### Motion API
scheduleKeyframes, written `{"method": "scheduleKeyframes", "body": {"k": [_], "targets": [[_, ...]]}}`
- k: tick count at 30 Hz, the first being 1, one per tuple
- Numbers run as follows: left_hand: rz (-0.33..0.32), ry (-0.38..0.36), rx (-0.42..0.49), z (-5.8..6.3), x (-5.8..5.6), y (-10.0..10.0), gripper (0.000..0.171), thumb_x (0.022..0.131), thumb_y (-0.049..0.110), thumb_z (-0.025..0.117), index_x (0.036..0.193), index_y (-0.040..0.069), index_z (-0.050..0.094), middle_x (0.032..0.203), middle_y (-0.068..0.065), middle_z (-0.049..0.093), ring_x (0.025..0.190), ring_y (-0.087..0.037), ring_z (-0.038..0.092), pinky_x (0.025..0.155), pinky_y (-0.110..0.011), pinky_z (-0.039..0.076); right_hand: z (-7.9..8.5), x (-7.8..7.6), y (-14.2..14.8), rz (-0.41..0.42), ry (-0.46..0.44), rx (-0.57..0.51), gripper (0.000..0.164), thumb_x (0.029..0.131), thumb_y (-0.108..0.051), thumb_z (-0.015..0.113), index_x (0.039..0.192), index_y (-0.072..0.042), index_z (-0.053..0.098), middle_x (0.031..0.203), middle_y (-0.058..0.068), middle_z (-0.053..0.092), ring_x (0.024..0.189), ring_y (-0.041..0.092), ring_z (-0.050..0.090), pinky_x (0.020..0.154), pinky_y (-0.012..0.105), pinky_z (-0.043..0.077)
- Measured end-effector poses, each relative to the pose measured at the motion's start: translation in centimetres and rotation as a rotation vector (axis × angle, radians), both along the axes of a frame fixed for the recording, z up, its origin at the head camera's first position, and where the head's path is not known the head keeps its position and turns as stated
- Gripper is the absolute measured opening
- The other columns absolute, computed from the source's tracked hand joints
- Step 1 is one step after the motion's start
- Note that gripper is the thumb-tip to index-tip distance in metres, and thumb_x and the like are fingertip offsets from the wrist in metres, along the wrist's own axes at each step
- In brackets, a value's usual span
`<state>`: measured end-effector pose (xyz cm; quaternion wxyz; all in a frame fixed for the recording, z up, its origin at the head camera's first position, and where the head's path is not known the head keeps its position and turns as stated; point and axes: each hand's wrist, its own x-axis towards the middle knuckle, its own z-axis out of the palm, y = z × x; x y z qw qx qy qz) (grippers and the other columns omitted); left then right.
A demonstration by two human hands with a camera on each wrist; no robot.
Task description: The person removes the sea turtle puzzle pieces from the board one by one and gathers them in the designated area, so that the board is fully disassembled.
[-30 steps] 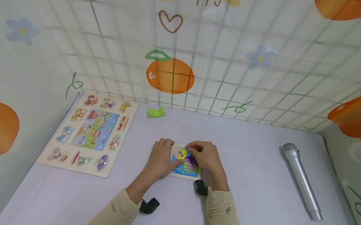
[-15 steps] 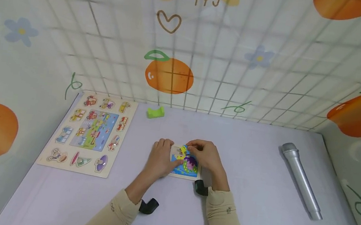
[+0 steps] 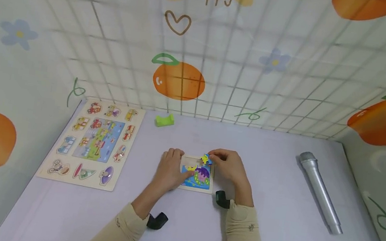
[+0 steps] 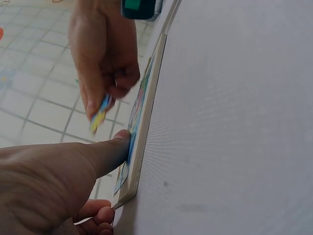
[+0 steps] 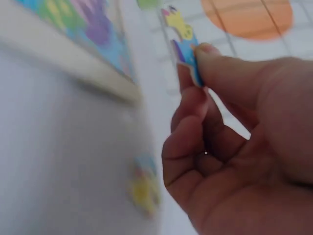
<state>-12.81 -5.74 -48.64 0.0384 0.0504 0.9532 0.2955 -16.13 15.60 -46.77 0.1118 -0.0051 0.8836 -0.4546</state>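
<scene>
The person leans both hands in over a small wooden puzzle (image 3: 190,161), which lies flat near the middle of the white counter (image 3: 280,177). The left hand (image 3: 169,170) steadies it at the left side, thumb pressed down on the picture and fingers bent around the edge. The right hand (image 3: 229,166) pinches a yellow-and-blue puzzle piece (image 3: 207,159) between thumb and fingers, holding it up clear of the tray, above its far right corner. At the far end of the puzzle there's a gap where bare wood shows; the nearer part is filled with blue, purple and pink. From the right wrist I can make out another loose piece (image 5: 144,188), blurred, on the counter beside the tray, mostly yellow and blue.

Off to the left lies a larger wooden board (image 3: 89,184) with little vehicles around a blue street scene. A bright green block (image 3: 165,120) sits near the back, between that board and the puzzle, and well over to the right a silver microphone (image 3: 320,192) rests at a slant. Both arms wear beige sleeves (image 3: 249,234)
</scene>
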Motion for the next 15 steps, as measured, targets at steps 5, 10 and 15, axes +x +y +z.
{"method": "scheduleKeyframes", "body": {"k": [5, 10, 15], "targets": [[0.001, 0.0, 0.016, 0.1, 0.0, 0.1, 0.073, 0.083, 0.038, 0.085, 0.135, -0.001, 0.051, 0.123, -0.016, 0.055, 0.112, -0.03, 0.046, 0.098, -0.043, 0.045, 1.0, 0.4, 3.1, -0.051, -0.021, 0.023, 0.022, 0.102, -0.03, 0.063, 0.114, -0.018, 0.077, 0.116, 0.006, 0.074, 0.104, 0.024, 0.063, 0.084, 0.036, 0.052], [-0.006, -0.014, 0.023, 0.1, 0.0, 0.1, 0.074, 0.083, 0.038, 0.085, 0.136, -0.001, 0.05, 0.124, -0.016, 0.055, 0.113, -0.03, 0.046, 0.099, -0.043, 0.045, 1.0, 0.7, 6.7, -0.095, -0.044, 0.066, 0.029, 0.104, -0.034, 0.059, 0.121, -0.017, 0.075, 0.126, 0.008, 0.071, 0.116, 0.026, 0.06, 0.092, 0.038, 0.049], [-0.002, -0.021, 0.033, 0.1, 0.0, 0.1, 0.074, 0.083, 0.038, 0.085, 0.136, 0.0, 0.05, 0.124, -0.016, 0.054, 0.115, -0.03, 0.046, 0.1, -0.043, 0.045, 0.8, 1.1, 8.6, -0.118, -0.068, 0.103, 0.032, 0.103, -0.033, 0.059, 0.123, -0.014, 0.074, 0.129, 0.012, 0.069, 0.115, 0.027, 0.059, 0.091, 0.038, 0.048]]}}
